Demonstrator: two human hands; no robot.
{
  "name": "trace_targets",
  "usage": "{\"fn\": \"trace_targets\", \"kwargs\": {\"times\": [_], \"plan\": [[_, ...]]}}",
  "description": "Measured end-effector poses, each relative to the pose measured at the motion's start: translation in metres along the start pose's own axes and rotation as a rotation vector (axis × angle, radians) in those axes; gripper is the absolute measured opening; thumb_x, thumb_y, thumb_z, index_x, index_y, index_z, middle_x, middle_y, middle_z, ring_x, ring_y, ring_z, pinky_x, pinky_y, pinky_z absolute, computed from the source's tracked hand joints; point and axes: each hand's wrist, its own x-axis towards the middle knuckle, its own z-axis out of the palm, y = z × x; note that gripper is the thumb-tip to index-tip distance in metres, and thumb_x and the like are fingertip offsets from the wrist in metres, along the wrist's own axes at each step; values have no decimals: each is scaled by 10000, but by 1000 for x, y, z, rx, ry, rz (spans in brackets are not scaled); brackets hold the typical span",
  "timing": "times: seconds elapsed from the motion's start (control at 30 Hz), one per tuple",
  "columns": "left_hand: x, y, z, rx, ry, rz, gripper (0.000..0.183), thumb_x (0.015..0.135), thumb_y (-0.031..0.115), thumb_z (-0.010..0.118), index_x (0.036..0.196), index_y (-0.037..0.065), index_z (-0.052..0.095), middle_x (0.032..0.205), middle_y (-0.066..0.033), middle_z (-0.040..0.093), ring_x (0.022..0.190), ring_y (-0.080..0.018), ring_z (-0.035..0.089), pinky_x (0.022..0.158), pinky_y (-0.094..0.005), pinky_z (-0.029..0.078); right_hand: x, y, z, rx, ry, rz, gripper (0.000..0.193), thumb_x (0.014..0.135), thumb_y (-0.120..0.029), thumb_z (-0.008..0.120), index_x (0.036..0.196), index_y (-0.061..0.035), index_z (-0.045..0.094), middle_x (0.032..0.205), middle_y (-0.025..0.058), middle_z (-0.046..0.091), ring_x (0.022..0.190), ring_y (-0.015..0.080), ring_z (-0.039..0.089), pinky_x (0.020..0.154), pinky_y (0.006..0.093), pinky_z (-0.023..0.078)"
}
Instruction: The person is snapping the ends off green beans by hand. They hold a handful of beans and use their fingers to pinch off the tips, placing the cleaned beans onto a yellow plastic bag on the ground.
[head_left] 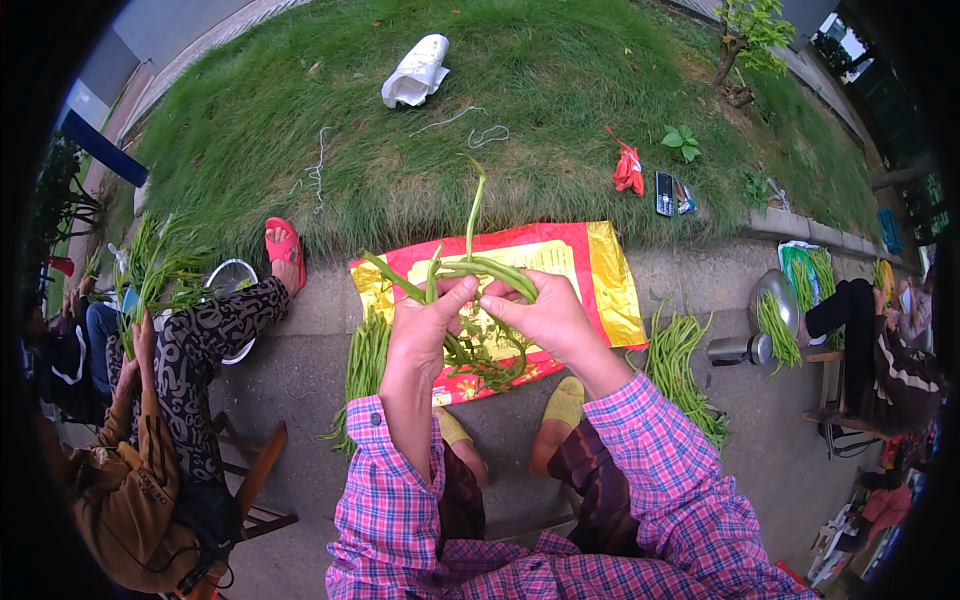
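Observation:
Long green vegetable stems (475, 215) are held up between my two hands, one rising upright and others curving across my fingers. My left hand (418, 325) is closed round several of them, thumb on top. With thumb and fingers pinched, my right hand (548, 312) grips the curved stems close beside it. Below lies a red and yellow plastic sheet (612, 270) with leafy green scraps (492, 372) on it. One pile of stems (368, 370) lies left of the sheet, and another stem pile (676, 360) lies to the right.
On the left a seated person holds leafy greens (155, 265) near a white-rimmed basin (240, 350). A metal jug (738, 349) and a metal bowl (778, 300) stand right, beside another seated person. The grass holds a white sack (416, 70), a phone (665, 194) and a red bag (627, 170).

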Motion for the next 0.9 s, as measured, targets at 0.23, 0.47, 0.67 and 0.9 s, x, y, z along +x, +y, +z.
{"fn": "trace_targets", "kwargs": {"times": [0.23, 0.47, 0.67, 0.9], "plan": [[-2, 3, -5, 42, -62, 6, 241, 803, 195, 800, 944, 49, 670, 701, 37, 561, 538, -59, 414, 498, -233, 321, 1, 0, -7, -209, -30, -40, 240, 849, -251, 708, 946, -32, 696, 745, 25, 666, 681, 86, 599, 638, 272, 493], [-3, 1, -3, 51, -130, 28, 283, 796, 246, 806, 956, 40, 696, 660, 26, 576, 517, -56, 428, 487, -223, 327, 0, -3, -7, -251, -5, -22, 212, 820, -215, 678, 931, -34, 689, 722, 7, 638, 664, 75, 572, 613, 274, 475], [0, -1, -9, 31, -38, 9, 310, 790, 247, 813, 945, 10, 689, 643, 24, 562, 510, -65, 433, 483, -230, 329, 3, -11, -11, -36, 196, -30, 201, 859, -186, 667, 982, -28, 679, 724, -26, 605, 639, 54, 541, 581, 235, 453], [-2, 3, -4, 58, 59, 20, 303, 785, 215, 818, 942, 6, 666, 667, 26, 552, 510, -68, 427, 482, -236, 342, 17, -8, -49, 390, 431, 59, 143, 874, -200, 727, 965, -114, 658, 718, -73, 540, 543, 11, 412, 464, 193, 333]]}}
